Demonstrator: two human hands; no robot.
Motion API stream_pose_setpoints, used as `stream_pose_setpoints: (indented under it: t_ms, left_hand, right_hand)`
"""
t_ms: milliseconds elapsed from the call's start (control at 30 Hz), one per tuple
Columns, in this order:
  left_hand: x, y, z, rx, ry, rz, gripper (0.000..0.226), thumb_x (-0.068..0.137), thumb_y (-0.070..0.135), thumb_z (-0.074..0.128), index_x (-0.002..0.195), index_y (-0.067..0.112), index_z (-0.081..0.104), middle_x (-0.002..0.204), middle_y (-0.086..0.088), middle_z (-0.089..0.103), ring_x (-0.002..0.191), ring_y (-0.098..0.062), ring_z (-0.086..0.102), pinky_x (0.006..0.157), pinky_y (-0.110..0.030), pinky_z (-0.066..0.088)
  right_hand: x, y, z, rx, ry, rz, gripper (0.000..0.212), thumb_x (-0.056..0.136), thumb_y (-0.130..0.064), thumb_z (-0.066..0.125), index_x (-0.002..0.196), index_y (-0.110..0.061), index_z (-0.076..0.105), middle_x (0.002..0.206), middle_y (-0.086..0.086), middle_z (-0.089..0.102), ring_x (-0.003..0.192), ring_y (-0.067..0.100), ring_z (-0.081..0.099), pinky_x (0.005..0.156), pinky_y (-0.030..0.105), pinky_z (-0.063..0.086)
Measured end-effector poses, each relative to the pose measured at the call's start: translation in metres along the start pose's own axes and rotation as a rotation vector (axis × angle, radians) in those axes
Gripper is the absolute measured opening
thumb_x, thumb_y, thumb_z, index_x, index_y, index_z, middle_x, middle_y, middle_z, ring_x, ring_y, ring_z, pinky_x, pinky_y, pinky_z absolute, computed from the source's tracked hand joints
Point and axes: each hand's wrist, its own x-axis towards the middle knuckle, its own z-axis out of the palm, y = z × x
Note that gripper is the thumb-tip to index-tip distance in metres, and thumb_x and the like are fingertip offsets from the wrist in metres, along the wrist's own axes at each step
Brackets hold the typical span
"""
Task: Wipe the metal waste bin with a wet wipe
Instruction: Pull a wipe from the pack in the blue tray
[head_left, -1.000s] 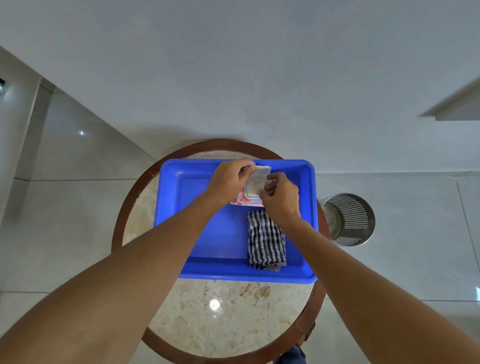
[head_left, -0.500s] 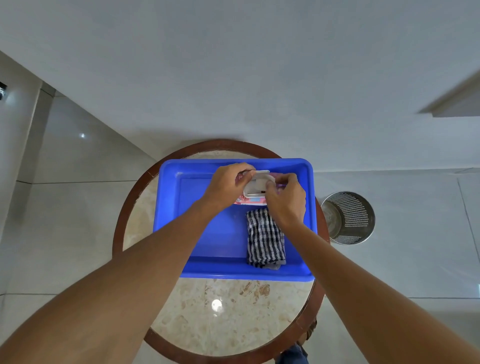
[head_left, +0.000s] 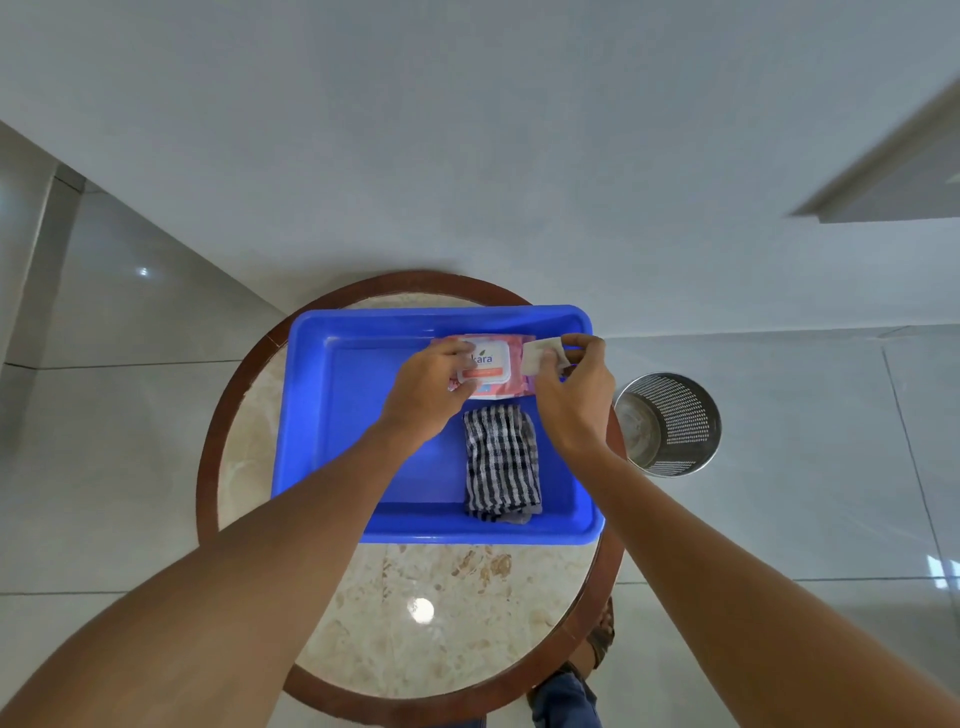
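Observation:
A pink wet-wipe pack (head_left: 491, 366) with a white lid lies at the back of the blue tray (head_left: 332, 415). My left hand (head_left: 428, 392) rests on the pack's left side, pressing it down. My right hand (head_left: 574, 395) pinches a white wet wipe (head_left: 540, 355) just right of the pack, lid now flat. The perforated metal waste bin (head_left: 670, 423) stands on the floor to the right of the table, beyond my right hand.
A folded black-and-white checked cloth (head_left: 501, 467) lies in the tray's right half. The tray sits on a round marble table (head_left: 441, 608) with a brown wooden rim. Glossy floor tiles surround it; a wall rises behind. My foot (head_left: 566, 696) shows below the table.
The pack's lid, raised earlier, is now down. My right hand has drawn a white wipe out and to the right. My left hand stays on the pack.

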Motion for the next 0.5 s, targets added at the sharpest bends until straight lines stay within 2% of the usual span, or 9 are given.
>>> stream_pose_setpoints:
  t_ms: [167,300,400,500]
  left_hand:
    - [0.001,-0.001,0.001,0.04,-0.017,0.02,0.032,0.099,0.015,0.077,0.125,-0.003,0.078,0.148,-0.014,0.068,0.132,-0.034,0.067,0.102,-0.046,0.061]
    - [-0.001,0.003,0.006,0.078,0.009,-0.003,0.027,0.099,0.014,0.075,0.123,0.001,0.08,0.149,-0.008,0.066,0.127,-0.029,0.068,0.094,-0.04,0.061]
    - [0.0,0.012,0.005,0.099,0.029,-0.032,0.029,0.098,0.015,0.077,0.123,0.002,0.08,0.149,-0.005,0.066,0.131,-0.027,0.065,0.098,-0.041,0.059]
    - [-0.002,0.03,0.0,0.054,0.083,0.026,0.031,0.096,0.021,0.077,0.122,0.004,0.081,0.135,-0.006,0.074,0.125,-0.027,0.068,0.097,-0.044,0.06]
  right_hand:
    - [-0.009,0.012,-0.002,0.009,-0.021,-0.006,0.017,0.107,-0.021,0.063,0.124,-0.016,0.062,0.093,-0.017,0.064,0.079,0.003,0.064,0.07,0.018,0.051]
    - [-0.014,0.016,-0.003,0.011,-0.033,-0.009,0.014,0.107,-0.022,0.064,0.12,-0.018,0.065,0.096,-0.013,0.069,0.078,0.0,0.066,0.065,0.01,0.053]
    - [-0.014,0.014,-0.005,0.018,-0.039,-0.006,0.017,0.107,-0.023,0.065,0.122,-0.016,0.068,0.099,-0.008,0.073,0.08,0.0,0.068,0.066,0.008,0.054]
    - [-0.013,0.01,-0.009,0.027,-0.044,-0.004,0.02,0.107,-0.023,0.066,0.124,-0.013,0.07,0.099,-0.006,0.074,0.082,0.002,0.069,0.068,0.012,0.054]
